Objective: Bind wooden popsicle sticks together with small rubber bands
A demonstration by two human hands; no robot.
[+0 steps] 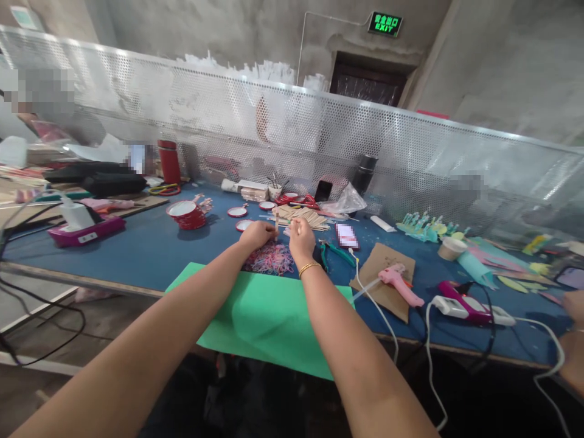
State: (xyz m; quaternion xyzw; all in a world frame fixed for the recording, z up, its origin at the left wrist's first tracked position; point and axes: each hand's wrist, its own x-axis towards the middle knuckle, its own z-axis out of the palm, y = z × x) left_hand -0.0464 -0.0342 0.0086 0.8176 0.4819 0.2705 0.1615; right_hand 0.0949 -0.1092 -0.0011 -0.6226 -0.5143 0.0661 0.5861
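Note:
My left hand [258, 236] pinches a flat wooden craft stick [277, 221] that stands upright from its fingertips. Just to the right, my right hand [301, 238] has its fingers curled together; whatever they hold is too small to make out. Beneath and between both hands lies a tangled heap of thin pink, blue and red strands [272, 260]. Behind them a pile of wooden craft sticks [303, 217] is spread on the blue table [137, 258]. A green sheet [262, 316] hangs over the front edge under my forearms.
Round red-rimmed white pieces [187, 220] are stacked at left, near a purple power strip [86, 231]. Right of my hands lie green-handled pliers [340, 254], a phone [347, 236], and a pink glue gun [401, 284] on cardboard [381, 267]. A perforated metal screen [219, 115] runs behind.

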